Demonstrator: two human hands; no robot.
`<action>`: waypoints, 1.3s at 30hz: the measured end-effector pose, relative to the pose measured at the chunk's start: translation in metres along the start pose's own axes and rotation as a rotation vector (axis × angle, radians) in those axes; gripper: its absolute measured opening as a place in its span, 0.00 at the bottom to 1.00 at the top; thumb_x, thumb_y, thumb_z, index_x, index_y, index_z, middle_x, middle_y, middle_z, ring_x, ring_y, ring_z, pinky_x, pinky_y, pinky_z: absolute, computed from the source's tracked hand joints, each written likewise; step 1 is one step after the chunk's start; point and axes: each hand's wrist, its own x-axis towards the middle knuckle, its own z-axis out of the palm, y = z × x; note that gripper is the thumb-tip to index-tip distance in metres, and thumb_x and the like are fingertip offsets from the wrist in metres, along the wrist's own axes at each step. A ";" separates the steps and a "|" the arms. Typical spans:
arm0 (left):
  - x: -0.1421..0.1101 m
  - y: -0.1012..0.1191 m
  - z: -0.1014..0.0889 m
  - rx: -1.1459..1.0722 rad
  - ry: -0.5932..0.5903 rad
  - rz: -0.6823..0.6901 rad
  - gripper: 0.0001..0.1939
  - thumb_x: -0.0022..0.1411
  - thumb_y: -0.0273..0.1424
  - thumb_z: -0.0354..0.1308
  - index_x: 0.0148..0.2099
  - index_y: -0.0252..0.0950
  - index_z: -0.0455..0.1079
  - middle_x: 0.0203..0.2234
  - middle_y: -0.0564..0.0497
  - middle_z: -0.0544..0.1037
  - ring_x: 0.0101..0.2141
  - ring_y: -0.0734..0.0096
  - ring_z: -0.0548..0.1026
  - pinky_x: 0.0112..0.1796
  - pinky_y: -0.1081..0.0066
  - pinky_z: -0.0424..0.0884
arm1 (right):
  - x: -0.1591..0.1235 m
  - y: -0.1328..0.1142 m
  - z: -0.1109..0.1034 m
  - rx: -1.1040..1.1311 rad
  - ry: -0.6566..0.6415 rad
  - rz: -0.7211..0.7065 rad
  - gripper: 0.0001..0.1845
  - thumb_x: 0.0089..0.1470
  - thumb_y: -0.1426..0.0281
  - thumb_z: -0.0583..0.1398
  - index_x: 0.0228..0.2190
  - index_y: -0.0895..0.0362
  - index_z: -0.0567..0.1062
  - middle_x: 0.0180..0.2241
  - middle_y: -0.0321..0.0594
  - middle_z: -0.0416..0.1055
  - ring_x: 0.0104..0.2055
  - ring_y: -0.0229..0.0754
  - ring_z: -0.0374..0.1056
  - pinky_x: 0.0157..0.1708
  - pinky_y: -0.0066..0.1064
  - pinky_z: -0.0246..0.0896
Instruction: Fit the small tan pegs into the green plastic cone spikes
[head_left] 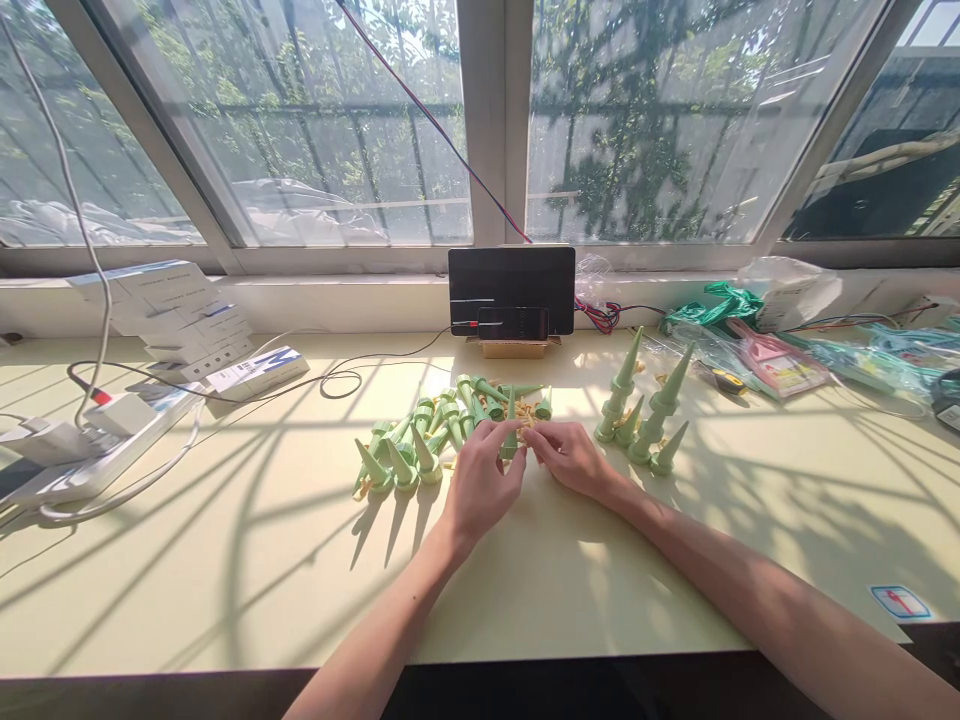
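My left hand (486,478) is closed round a green plastic spike (511,412) that points upward over the table. Close against it, my right hand (568,456) pinches at the spike's side with thumb and forefinger; a small yellowish piece seems to be at the fingertips, mostly hidden. Behind both hands lie small tan-yellow pieces (534,408). To the left is a heap of green cone-shaped spikes (450,412), a few standing point up at its front, such as this spike (403,468). Right of my hands stand several more spikes (651,432), some stacked.
A black tablet (511,275) leans on a cardboard stand (514,349) at the back, a phone (513,323) before it. White boxes (169,310) and a power strip (112,440) with cables are at left. Plastic bags (780,360) and a tape-measure-like yellow-black item (727,381) lie at right.
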 end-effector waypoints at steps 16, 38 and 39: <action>0.001 -0.001 0.000 0.025 -0.011 -0.003 0.13 0.64 0.28 0.57 0.50 0.40 0.72 0.40 0.51 0.76 0.20 0.82 0.68 0.30 0.72 0.72 | -0.001 0.002 0.002 -0.007 0.010 -0.001 0.26 0.65 0.55 0.52 0.20 0.55 0.65 0.18 0.34 0.61 0.22 0.35 0.55 0.24 0.31 0.48; 0.000 0.000 0.000 0.011 -0.012 0.001 0.14 0.64 0.27 0.57 0.51 0.40 0.72 0.40 0.50 0.76 0.20 0.82 0.69 0.28 0.73 0.72 | -0.002 0.001 0.002 0.068 0.006 0.032 0.19 0.64 0.55 0.54 0.31 0.56 0.72 0.22 0.34 0.65 0.24 0.36 0.58 0.24 0.29 0.52; 0.000 0.000 0.001 0.010 -0.008 0.002 0.14 0.64 0.27 0.57 0.51 0.40 0.72 0.40 0.50 0.76 0.20 0.82 0.69 0.28 0.73 0.72 | -0.002 0.002 0.002 0.080 0.013 0.034 0.18 0.64 0.55 0.55 0.31 0.56 0.72 0.22 0.34 0.65 0.24 0.36 0.59 0.25 0.29 0.53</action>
